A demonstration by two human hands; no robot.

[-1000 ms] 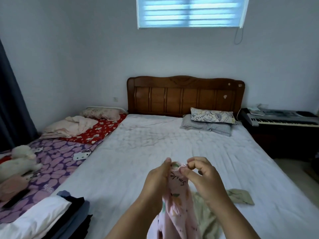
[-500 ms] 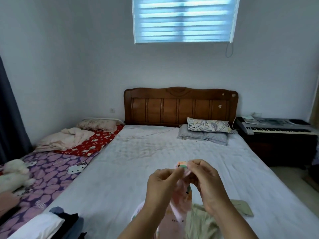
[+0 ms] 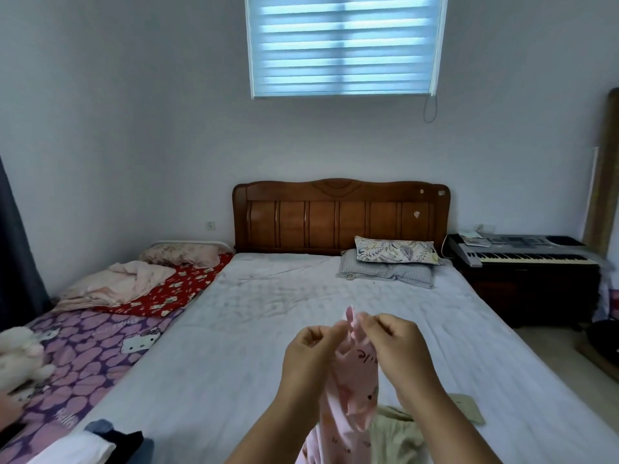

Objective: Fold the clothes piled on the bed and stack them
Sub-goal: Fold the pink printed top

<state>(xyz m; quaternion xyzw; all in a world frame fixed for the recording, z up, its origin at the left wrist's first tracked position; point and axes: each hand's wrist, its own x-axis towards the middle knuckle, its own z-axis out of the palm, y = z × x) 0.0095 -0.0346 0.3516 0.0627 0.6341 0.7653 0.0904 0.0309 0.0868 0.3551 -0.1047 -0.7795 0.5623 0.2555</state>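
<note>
A small pink printed garment (image 3: pixel 353 393) hangs in front of me above the bed (image 3: pixel 268 329). My left hand (image 3: pixel 310 358) pinches its top edge on the left side. Close beside it, my right hand (image 3: pixel 397 346) pinches the same top edge on the right. The garment's lower part drops out of the frame between my forearms. A pale green garment (image 3: pixel 398 430) lies crumpled on the sheet under my right arm. Folded clothes in white, black and blue (image 3: pixel 97 445) are stacked at the bed's near left corner.
Two pillows (image 3: pixel 392 262) lie against the wooden headboard (image 3: pixel 338 216). A lower bed with a purple cover (image 3: pixel 83 349), a pink blanket and plush toys adjoins on the left. An electronic keyboard (image 3: pixel 522 252) stands on a dark cabinet to the right.
My hands have lifted and moved slightly apart along the pink garment's top edge. The view has tilted upward, showing more of the wall and window.
</note>
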